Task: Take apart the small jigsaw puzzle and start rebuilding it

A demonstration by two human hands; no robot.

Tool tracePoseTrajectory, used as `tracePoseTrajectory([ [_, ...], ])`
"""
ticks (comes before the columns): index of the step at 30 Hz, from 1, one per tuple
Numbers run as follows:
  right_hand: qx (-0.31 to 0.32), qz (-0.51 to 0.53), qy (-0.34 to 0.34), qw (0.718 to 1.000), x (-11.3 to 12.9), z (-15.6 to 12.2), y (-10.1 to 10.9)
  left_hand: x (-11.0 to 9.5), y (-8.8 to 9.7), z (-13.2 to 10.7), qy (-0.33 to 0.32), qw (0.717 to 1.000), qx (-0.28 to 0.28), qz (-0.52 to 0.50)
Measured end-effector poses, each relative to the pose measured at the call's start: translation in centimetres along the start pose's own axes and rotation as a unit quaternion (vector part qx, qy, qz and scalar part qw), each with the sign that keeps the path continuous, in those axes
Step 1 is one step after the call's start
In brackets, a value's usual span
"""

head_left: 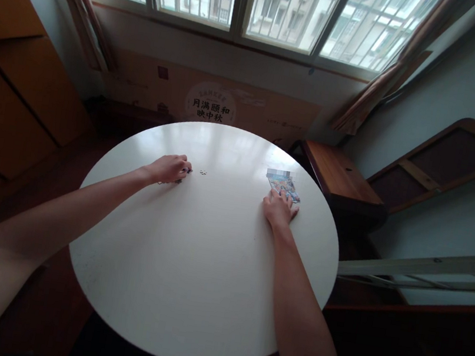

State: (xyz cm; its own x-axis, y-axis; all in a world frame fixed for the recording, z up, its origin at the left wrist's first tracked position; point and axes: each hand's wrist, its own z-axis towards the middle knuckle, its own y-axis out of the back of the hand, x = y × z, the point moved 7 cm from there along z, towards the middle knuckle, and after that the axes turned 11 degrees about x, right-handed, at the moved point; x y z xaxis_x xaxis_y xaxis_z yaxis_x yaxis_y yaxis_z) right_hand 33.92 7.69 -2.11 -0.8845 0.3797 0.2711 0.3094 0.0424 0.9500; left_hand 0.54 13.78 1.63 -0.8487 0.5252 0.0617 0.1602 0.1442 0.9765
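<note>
My left hand (171, 169) is at the left of the white round table (201, 268), its fingers pinched together low over the tabletop. Small dark bits like jigsaw puzzle pieces show at its fingertips and under the palm, partly hidden by the hand. Just to its right lies a small pale puzzle piece (203, 172). Toward the right side of the table is a flat, colourful printed picture (284, 185), lying at a slant; its far edge is blurred. My right hand (278, 207) rests on the near edge of this picture, fingers spread across it.
A brown wooden bench (336, 172) stands just behind the table at the right. Beyond the table a printed banner (253, 103) hangs under barred windows. Orange cabinets (2, 107) fill the left side, and a pale metal rail (420, 268) runs along the right.
</note>
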Motion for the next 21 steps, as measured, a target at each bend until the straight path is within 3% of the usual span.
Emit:
tracePoseTrajectory([
  [4, 0.003, 0.006, 0.001, 1.000, 0.0, 0.0, 0.0, 1.6, 0.9, -0.8, 0.043, 0.997, -0.054, -0.019],
  [7, 0.002, 0.004, 0.001, 1.000, 0.0, 0.1, 0.0, 3.7, 0.7, -1.4, 0.052, 0.995, -0.046, -0.068],
  [11, -0.001, 0.000, -0.002, 1.000, -0.1, 0.1, -0.1, 4.6, -1.0, -2.2, -0.058, 0.991, 0.035, -0.115],
  [14, -0.001, -0.001, -0.001, 1.000, 0.0, 0.0, -0.1, 4.1, -1.7, -2.9, -0.099, 0.991, 0.049, -0.082],
  [17, 0.001, -0.001, 0.000, 1.000, 0.0, 0.0, -0.1, 2.8, -1.6, -3.2, -0.099, 0.993, 0.039, -0.053],
  [21, -0.002, 0.002, 0.001, 1.000, 0.0, 0.0, -0.1, 1.6, -1.0, -2.5, -0.013, 0.999, 0.035, -0.024],
])
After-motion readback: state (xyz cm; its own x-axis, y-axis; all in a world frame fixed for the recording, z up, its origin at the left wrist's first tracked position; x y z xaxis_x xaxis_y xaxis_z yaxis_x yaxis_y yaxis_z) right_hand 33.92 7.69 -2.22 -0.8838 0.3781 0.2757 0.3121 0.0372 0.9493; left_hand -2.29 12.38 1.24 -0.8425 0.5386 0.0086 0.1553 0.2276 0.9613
